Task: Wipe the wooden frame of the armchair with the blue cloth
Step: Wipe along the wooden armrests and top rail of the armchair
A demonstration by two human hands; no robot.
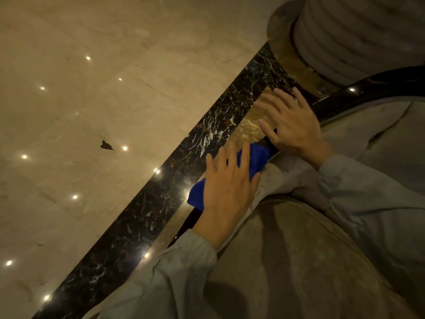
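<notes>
The armchair's dark glossy wooden frame (368,88) curves from the upper right down to the lower middle, bordering beige upholstery (299,249). A folded blue cloth (255,157) lies on the frame rail at the centre. My left hand (227,187) lies flat on top of the cloth, fingers spread, pressing it onto the rail. My right hand (292,125) rests on the frame just above the cloth, fingers spread, holding nothing. Most of the rail under both hands is hidden.
A polished beige marble floor (92,111) fills the left, crossed by a black veined marble strip (161,192). A ribbed stone column base (356,38) stands at the upper right, close behind the chair. A small dark scrap (106,145) lies on the floor.
</notes>
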